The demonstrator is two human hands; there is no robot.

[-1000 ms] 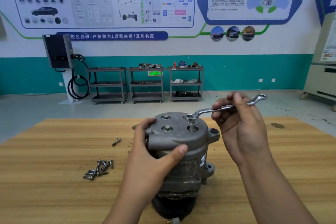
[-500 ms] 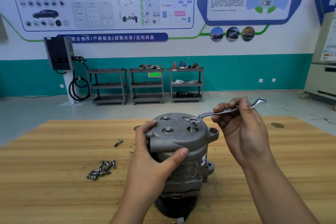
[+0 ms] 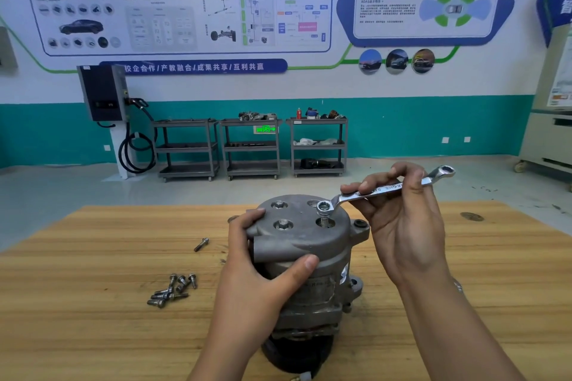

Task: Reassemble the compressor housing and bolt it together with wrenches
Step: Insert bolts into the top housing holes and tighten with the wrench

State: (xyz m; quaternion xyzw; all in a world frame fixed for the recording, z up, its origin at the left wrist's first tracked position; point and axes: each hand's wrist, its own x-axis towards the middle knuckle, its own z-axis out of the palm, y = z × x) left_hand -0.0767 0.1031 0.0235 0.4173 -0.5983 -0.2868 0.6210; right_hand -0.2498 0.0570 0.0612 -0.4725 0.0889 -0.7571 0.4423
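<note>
A grey metal compressor housing [image 3: 312,238] stands upright on the wooden table [image 3: 93,334], its black pulley end down. My left hand [image 3: 257,281] grips its upper left side, thumb across the front. My right hand [image 3: 405,219] holds a silver ring wrench [image 3: 387,189] by its shaft. The wrench's ring end sits on the head of a bolt [image 3: 324,210] that stands raised out of a hole in the top cover. Two other bolts [image 3: 283,224] sit low in the cover.
A pile of several loose bolts [image 3: 171,289] lies left of the housing, and a single bolt [image 3: 201,244] lies farther back. A dark round mark [image 3: 471,216] is on the table at the right. Grey shelf carts [image 3: 250,148] stand by the far wall.
The wrench ring came off the bolt briefly, then returned onto the raised bolt head. My right hand shifted slightly; my left hand kept its grip on the housing.
</note>
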